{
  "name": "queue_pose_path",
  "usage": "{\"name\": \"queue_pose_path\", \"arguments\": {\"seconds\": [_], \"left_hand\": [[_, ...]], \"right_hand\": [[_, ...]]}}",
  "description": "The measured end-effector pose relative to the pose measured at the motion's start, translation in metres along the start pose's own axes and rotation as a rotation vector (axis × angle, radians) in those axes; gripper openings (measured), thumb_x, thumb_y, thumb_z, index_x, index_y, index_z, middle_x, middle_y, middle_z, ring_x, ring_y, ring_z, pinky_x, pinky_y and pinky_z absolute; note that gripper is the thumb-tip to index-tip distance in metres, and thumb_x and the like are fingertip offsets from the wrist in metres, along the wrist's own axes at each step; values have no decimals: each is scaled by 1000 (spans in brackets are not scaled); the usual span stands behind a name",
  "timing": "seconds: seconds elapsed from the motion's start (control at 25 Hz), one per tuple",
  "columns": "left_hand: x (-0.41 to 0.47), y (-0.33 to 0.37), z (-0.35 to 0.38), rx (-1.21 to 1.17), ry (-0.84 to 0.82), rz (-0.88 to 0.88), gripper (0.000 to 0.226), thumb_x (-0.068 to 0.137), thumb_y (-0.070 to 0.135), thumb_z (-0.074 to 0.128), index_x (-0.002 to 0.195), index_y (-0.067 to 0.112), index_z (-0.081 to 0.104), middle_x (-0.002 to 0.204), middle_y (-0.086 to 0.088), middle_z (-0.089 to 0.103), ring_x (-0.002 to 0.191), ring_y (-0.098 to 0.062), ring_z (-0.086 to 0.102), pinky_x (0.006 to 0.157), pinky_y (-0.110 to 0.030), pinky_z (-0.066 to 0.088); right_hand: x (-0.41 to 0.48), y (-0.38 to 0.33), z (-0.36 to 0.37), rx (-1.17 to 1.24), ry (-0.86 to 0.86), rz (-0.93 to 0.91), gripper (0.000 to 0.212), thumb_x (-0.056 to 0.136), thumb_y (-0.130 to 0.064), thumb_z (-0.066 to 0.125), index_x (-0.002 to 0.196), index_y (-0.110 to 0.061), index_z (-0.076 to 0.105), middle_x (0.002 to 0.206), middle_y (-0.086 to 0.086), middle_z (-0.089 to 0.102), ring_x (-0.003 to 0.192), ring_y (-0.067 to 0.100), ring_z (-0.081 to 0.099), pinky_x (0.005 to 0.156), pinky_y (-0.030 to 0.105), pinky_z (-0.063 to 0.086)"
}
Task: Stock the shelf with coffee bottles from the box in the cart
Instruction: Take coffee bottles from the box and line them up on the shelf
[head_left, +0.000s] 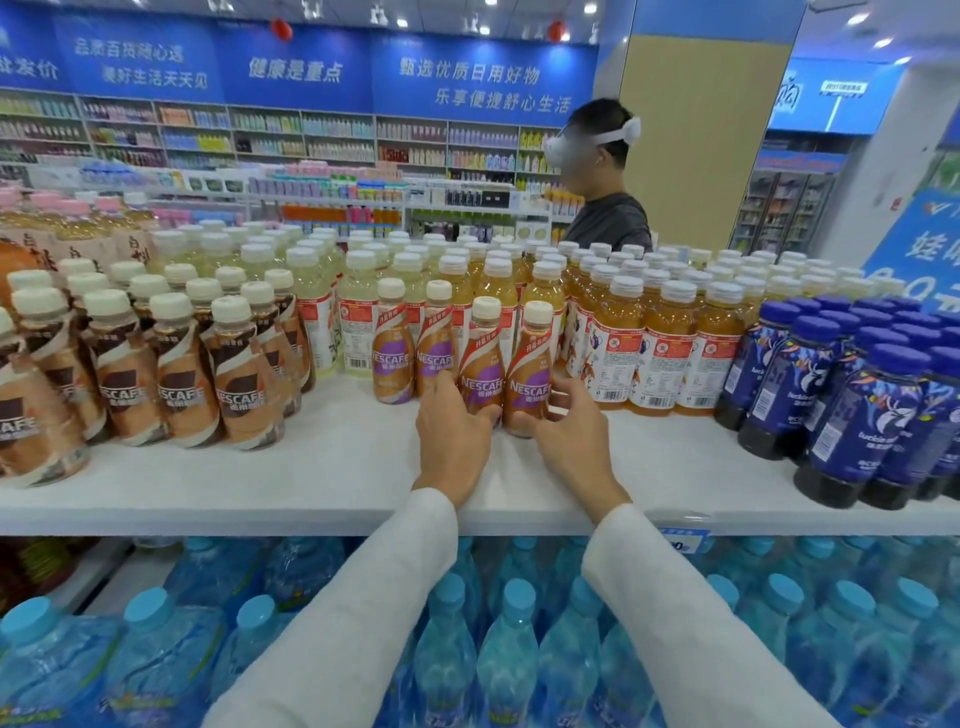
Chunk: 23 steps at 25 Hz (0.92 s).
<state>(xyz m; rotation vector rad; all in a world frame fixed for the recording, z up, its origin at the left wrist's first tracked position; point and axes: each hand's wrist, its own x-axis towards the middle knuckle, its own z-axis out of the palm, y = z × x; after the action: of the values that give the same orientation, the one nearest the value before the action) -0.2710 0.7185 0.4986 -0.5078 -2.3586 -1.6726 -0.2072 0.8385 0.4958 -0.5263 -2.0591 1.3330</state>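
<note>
The white shelf (322, 467) spans the view, and a lower shelf packed with blue-capped water bottles (511, 654) is seen beneath its front edge. Toward the left edge of the shelf a dense block of brown-label Nescafé bottles (182, 374) is stood; toward the right edge, dark bottles with blue labels (857, 405) are grouped. Along the back, rows of pale yellow drinks (358, 312) and orange drinks (660, 343) are packed cap to cap. A bystander (605, 208) is seen beyond the back edge.

In the middle gap four purple-label Nescafé bottles are stood upright: a rear pair (415, 353), and in front of it the left front Nescafé bottle (485, 358) and the right front Nescafé bottle (535, 358), touching side by side. The cart and box are not in view.

The left hand (454, 436) is wrapped round the base of the left front bottle, and the right hand (566, 436) is wrapped round the base of the right front one, its fingers (569, 400) curled behind it.

Both bottles are judged to be in the act of being seated. Since they are tall, narrow and held low, a quick push backward could tip them into the rear pair and knock over the drinks behind. The slot is tight, so a crooked slide could jostle the orange drinks beside it.
</note>
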Motion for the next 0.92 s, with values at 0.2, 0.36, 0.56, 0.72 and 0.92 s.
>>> {"name": "queue_pose_path", "arguments": {"seconds": [0.2, 0.36, 0.56, 0.72, 0.92], "left_hand": [[19, -1, 28, 170, 86, 17, 56, 94, 19, 70, 142, 9, 41, 145, -15, 42, 131, -33, 49, 105, -37, 45], [31, -4, 38, 127, 121, 13, 54, 91, 13, 72, 135, 7, 41, 137, -15, 48, 125, -32, 53, 99, -36, 49], [34, -2, 42, 163, 134, 27, 49, 94, 12, 69, 134, 5, 42, 138, -15, 45, 126, -28, 50, 94, -25, 43], [36, -4, 45, 208, 158, 48, 43, 95, 11, 68, 129, 4, 43, 136, -16, 43, 122, -30, 52, 90, -25, 43], [38, -3, 46, 196, 153, 39, 42, 95, 11, 67, 129, 5, 43, 137, -14, 43, 123, -29, 52, 89, -25, 44]], "right_hand": [[35, 7, 15, 1, 27, -6, 57, 72, -19, 89, 115, -26, 52, 115, -4, 64, 101, 13, 63, 71, 13, 43], [47, 15, 18, -9, 34, -14, 57, 72, -20, 89, 112, -28, 51, 117, -2, 66, 101, 14, 64, 73, 15, 45], [54, 16, 20, 23, 7, 4, 58, 76, -20, 88, 123, -24, 52, 122, -4, 64, 105, 13, 61, 82, 21, 47], [57, 19, 23, 39, 26, -12, 56, 76, -20, 87, 118, -28, 51, 123, -2, 63, 107, 15, 63, 83, 23, 49], [58, 18, 25, 31, 37, -24, 52, 81, -18, 84, 117, -29, 48, 124, -1, 63, 108, 14, 62, 90, 28, 53]]}}
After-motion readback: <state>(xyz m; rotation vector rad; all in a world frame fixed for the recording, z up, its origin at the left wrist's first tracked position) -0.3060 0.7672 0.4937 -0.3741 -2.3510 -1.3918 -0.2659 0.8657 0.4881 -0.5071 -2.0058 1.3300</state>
